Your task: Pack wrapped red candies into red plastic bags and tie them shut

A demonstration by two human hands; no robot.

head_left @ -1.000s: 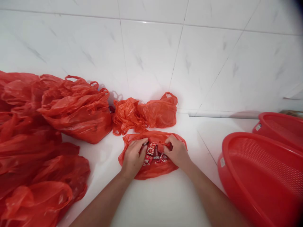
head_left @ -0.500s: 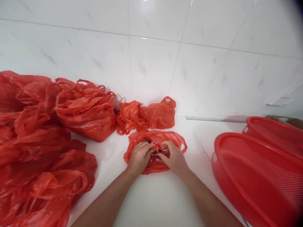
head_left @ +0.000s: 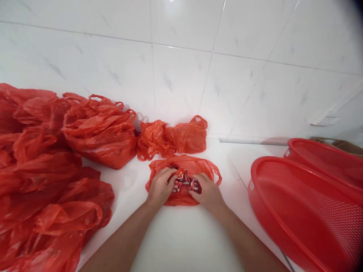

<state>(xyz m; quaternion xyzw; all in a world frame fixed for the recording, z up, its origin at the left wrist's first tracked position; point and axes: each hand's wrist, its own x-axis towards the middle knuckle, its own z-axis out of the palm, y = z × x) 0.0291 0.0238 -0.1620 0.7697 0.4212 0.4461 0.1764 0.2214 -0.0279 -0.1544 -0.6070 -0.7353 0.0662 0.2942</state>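
Note:
A red plastic bag (head_left: pixel 184 200) lies flat on the white surface in front of me, with a looped handle at its right end. On top of it are several small packets (head_left: pixel 185 183) in dark red and bright red wrappers with white lettering. My left hand (head_left: pixel 161 186) curls its fingers and thumb round the packets at the left of the group. My right hand (head_left: pixel 210 192) pinches a dark red packet (head_left: pixel 194 184) between thumb and fingers. What is inside the wrappers does not show.
Bulging red plastic bags (head_left: pixel 99 132) are heaped along the left. Two smaller red bags, one crumpled (head_left: pixel 154 138) and one flatter (head_left: pixel 188 136), lie against the tiled wall (head_left: pixel 181 83). Two red mesh baskets (head_left: pixel 283 211) stand at the right.
My hands have moved slightly apart, and more of the packets shows between them. The right-hand packet now has its lettering turned up. The whole view has shifted a little.

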